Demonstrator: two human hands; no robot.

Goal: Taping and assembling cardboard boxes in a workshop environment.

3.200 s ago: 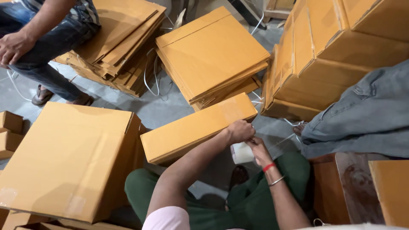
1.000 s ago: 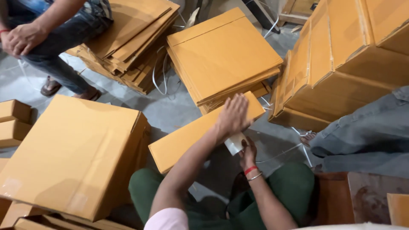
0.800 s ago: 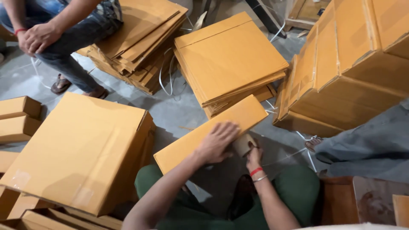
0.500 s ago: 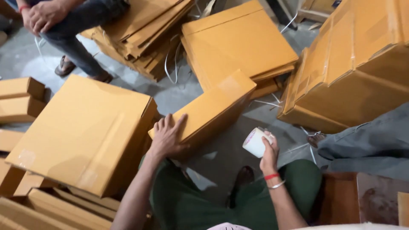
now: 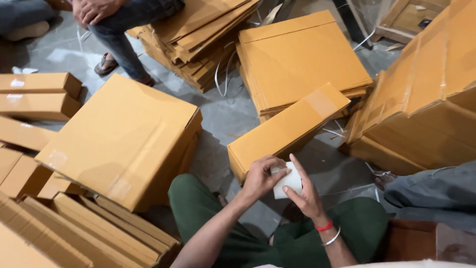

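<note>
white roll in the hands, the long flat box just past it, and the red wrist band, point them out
white roll [image 5: 290, 184], head view, its bare flat face
long flat box [image 5: 285, 130], head view, middle of its top
red wrist band [image 5: 325, 227], head view, on the right wrist

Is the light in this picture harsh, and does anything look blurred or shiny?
Head view: soft, even light, with only gentle shadows beside the big cardboard box. Clear tape on the long box gives a faint sheen. The left hand and right hand on the white tape roll look reasonably sharp.

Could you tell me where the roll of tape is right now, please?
In the head view, lower centre, the roll of tape sits between the left hand and right hand, just below the long flat box.
</note>
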